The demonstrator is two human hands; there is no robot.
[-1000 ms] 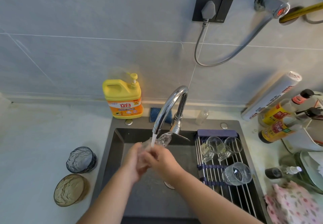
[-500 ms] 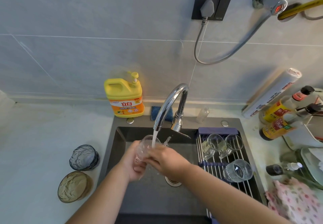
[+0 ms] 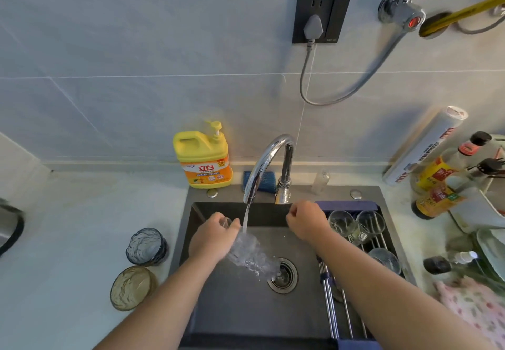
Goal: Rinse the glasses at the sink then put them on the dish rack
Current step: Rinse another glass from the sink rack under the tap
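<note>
A clear glass (image 3: 242, 245) is gripped in the left hand (image 3: 211, 240) over the sink (image 3: 232, 314), tilted toward the drain (image 3: 282, 274), with water spilling from it. The right hand (image 3: 306, 221) is held with curled fingers just right of the faucet (image 3: 266, 163) base; whether its lever is grasped cannot be told. Other glasses (image 3: 341, 222) are seen on the dish rack (image 3: 329, 308) at the right

The one camera sat on my head, looking forward and steeply down into the sink (image 3: 240, 314) from close by. Its wide angle also took in the wall (image 3: 136, 49) and the counter (image 3: 68, 240) on both sides.
</note>
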